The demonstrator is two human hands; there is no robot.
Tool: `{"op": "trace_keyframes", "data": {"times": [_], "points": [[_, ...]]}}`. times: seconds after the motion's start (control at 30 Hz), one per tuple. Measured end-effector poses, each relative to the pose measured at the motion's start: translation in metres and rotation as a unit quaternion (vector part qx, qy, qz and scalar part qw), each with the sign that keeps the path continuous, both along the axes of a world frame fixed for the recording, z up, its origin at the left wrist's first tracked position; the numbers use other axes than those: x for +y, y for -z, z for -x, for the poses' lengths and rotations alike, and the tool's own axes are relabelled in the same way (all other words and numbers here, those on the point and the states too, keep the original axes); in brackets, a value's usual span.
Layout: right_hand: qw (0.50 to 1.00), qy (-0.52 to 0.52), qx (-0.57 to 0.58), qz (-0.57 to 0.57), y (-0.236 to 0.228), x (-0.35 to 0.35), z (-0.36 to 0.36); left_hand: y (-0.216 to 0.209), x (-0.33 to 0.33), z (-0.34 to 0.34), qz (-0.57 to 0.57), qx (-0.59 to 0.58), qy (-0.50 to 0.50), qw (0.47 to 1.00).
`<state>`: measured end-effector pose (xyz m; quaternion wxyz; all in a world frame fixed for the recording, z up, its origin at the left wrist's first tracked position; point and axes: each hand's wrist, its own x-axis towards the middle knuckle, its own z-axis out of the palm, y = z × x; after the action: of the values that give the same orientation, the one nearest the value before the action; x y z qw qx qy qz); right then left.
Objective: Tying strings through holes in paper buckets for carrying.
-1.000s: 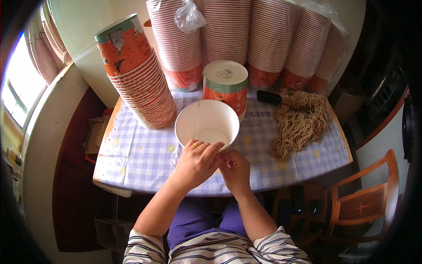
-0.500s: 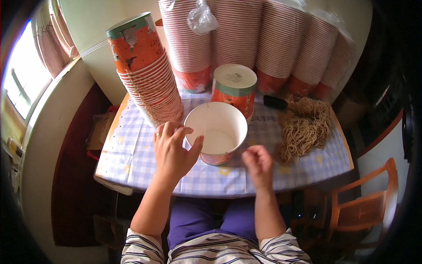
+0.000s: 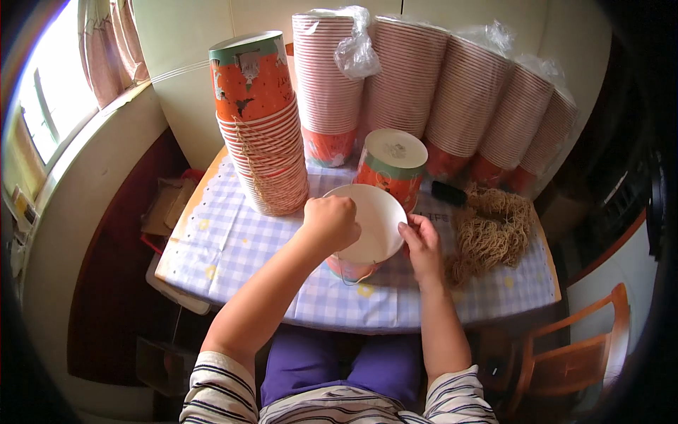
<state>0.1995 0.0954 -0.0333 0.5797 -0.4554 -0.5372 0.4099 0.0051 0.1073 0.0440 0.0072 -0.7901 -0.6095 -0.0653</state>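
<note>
A round paper bucket [image 3: 378,226], white inside, stands upright near the table's middle. My left hand [image 3: 330,223] is closed in a fist over its left rim; whatever the fingers hold is hidden. With thumb and fingers my right hand [image 3: 422,244] grips the bucket's right rim. A thin cord loop [image 3: 346,277] hangs down the bucket's front. Just behind stands an upside-down orange and green bucket [image 3: 395,159]. At the left rises a tall stack of inverted buckets [image 3: 261,127] with thin cords hanging along its side.
Several plastic-wrapped stacks of buckets [image 3: 402,74] line the table's back. A bundle of tan cords [image 3: 491,233] with a black tie or handle [image 3: 448,193] lies at the right. A checked cloth [image 3: 233,261] covers the table. A wooden chair [image 3: 572,353] stands at the lower right.
My left hand has gone from open beside the rim to a fist over it. The right hand has come up onto the right rim. A cord loop now shows in front; the view has shifted.
</note>
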Motion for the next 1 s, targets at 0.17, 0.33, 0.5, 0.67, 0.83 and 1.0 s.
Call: {"op": "trace_keyframes", "data": {"times": [0.17,0.33,0.5,0.67,0.83,1.0], "points": [[0.976,-0.054,0.176,0.118,-0.010,-0.022,0.015,-0.036,-0.020,-0.016,-0.007,-0.315,0.062,0.947],[0.914,-0.072,0.366,0.161,0.011,-0.036,0.030,-0.004,-0.047,-0.048,0.013,-0.362,0.175,0.916],[0.779,-0.341,0.496,0.174,0.030,-0.040,0.007,0.029,-0.092,-0.068,-0.211,-0.145,0.179,0.950],[0.819,-0.318,0.448,0.165,0.026,-0.048,0.005,0.058,-0.133,-0.054,-0.180,-0.032,0.162,0.970],[0.947,-0.178,0.241,0.115,0.011,-0.052,0.012,0.052,-0.145,-0.020,-0.243,-0.188,0.192,0.932],[0.970,-0.046,0.209,0.119,0.016,-0.029,0.006,0.018,-0.088,0.046,-0.325,-0.354,-0.070,0.874]]}}
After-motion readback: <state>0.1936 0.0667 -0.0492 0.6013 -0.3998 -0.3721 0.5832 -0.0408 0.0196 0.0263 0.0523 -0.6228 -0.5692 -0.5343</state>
